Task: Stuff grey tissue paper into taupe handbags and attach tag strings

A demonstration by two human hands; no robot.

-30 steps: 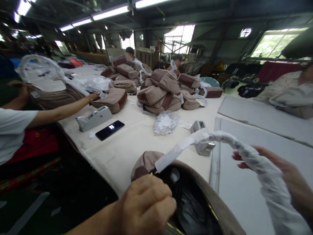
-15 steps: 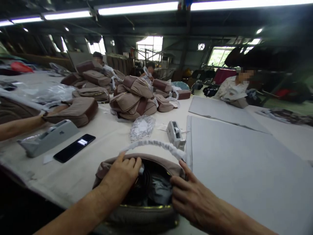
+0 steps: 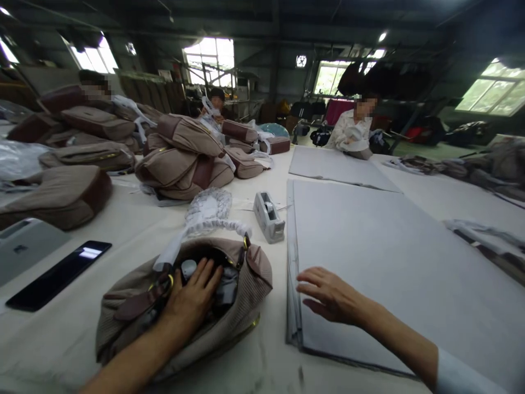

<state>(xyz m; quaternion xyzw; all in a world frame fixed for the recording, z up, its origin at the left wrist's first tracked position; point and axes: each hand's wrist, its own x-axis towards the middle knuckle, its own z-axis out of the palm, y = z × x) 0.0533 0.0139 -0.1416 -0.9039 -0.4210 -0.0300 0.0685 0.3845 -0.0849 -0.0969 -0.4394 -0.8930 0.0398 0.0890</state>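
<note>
A brown ribbed handbag (image 3: pixel 246 284) with a gold zipper lies unzipped in front of me, dark inside. Its handle (image 3: pixel 213 224) is wrapped in white padding. My left hand (image 3: pixel 192 298) reaches into the opening with its fingers stretched out, next to a small whitish round thing (image 3: pixel 188 268). Dark contents, partly shiny, show beside the fingertips. My right hand (image 3: pixel 326 293) is off the bag, held over the near left edge of a stack of grey sheets (image 3: pixel 389 262), fingers apart and nothing in them.
A tape dispenser (image 3: pixel 268 216) stands behind the bag, beside a bundle in crinkled wrap (image 3: pixel 209 205). At left lie a black phone (image 3: pixel 59 273) and another grey dispenser (image 3: pixel 30 246). Brown bags (image 3: pixel 184 158) are piled farther back. A person (image 3: pixel 353 128) sits across the table.
My right hand has let go of the bag's rim and moved right over the grey sheets. My left hand has gone from the rim into the bag. The view has swung right.
</note>
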